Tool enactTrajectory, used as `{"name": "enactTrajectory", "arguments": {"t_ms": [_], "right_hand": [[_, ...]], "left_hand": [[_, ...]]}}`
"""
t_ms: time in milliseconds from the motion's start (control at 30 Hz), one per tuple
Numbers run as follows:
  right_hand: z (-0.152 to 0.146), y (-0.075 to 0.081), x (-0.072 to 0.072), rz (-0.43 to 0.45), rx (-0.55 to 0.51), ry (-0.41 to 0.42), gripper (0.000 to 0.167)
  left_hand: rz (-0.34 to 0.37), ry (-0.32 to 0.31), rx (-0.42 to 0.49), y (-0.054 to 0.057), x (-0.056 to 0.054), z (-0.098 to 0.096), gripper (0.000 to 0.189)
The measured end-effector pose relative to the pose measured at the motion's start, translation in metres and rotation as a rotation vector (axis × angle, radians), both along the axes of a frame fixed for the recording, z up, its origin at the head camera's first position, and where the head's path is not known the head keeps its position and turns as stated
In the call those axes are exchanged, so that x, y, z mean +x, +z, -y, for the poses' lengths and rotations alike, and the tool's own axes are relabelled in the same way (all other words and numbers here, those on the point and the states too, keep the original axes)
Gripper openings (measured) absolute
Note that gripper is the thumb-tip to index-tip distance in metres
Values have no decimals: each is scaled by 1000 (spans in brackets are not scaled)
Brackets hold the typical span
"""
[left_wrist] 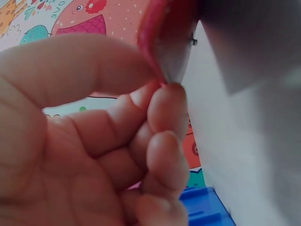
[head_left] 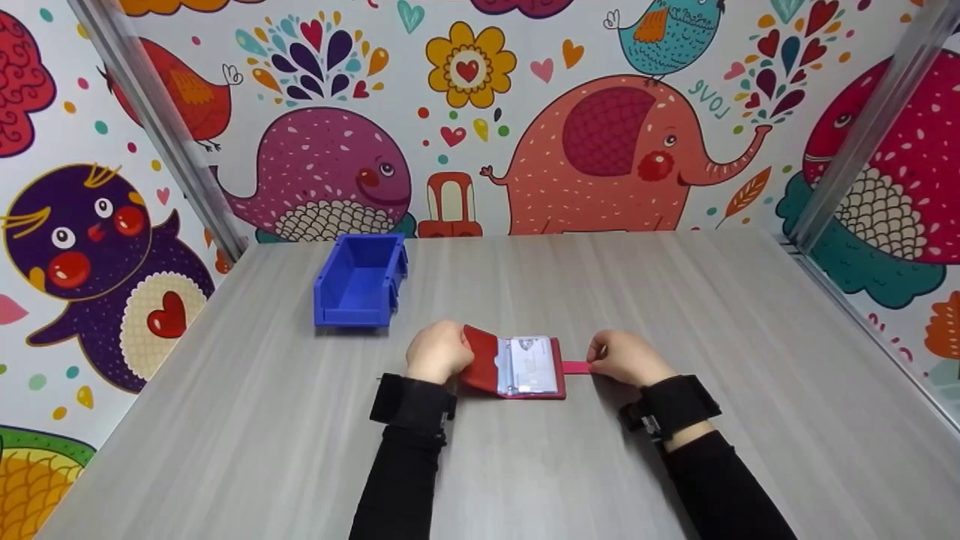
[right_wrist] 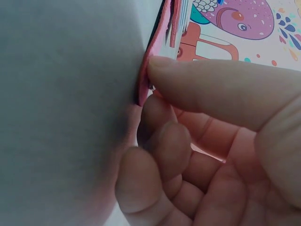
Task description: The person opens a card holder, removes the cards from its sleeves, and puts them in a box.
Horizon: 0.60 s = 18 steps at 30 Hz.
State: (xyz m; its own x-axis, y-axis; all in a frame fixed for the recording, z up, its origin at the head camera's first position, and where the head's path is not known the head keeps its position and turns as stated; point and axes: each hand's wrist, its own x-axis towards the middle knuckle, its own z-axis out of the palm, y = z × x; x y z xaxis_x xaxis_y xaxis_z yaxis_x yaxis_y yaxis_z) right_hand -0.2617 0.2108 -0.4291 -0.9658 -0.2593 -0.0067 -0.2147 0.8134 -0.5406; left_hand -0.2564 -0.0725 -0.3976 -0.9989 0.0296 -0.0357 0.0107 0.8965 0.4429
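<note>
A small red card holder (head_left: pixel 480 363) lies opened on the table, with clear sleeves and a white card (head_left: pixel 534 365) showing on its right side. My left hand (head_left: pixel 439 351) pinches the outer edge of its raised left cover between thumb and fingertips; the left wrist view shows the cover's edge (left_wrist: pixel 153 42) in that pinch. From the holder's right side a pink strap (head_left: pixel 576 367) sticks out. My right hand (head_left: pixel 628 357) pinches the strap's end, thumb on one face and forefinger behind, as the right wrist view also shows.
A blue plastic bin (head_left: pixel 358 283) stands at the back left of the grey wood-grain table (head_left: pixel 675 300). Walls with cartoon animals enclose the back and sides, with metal posts (head_left: pixel 165 142) at the corners. Black bands (head_left: pixel 412 405) wrap both wrists.
</note>
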Motion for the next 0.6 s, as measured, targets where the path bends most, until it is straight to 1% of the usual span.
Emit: {"name": "enactTrajectory", "arguments": {"t_ms": [333, 533, 600], "right_hand": [[0, 0, 0, -2, -9, 6, 9], [0, -1, -1, 5, 2, -8, 8], [0, -1, -1, 7, 6, -15, 8]], "left_hand": [[36, -2, -26, -7, -2, 2, 20], [83, -1, -77, -12, -5, 3, 7], [99, 0, -88, -13, -6, 4, 6]]}}
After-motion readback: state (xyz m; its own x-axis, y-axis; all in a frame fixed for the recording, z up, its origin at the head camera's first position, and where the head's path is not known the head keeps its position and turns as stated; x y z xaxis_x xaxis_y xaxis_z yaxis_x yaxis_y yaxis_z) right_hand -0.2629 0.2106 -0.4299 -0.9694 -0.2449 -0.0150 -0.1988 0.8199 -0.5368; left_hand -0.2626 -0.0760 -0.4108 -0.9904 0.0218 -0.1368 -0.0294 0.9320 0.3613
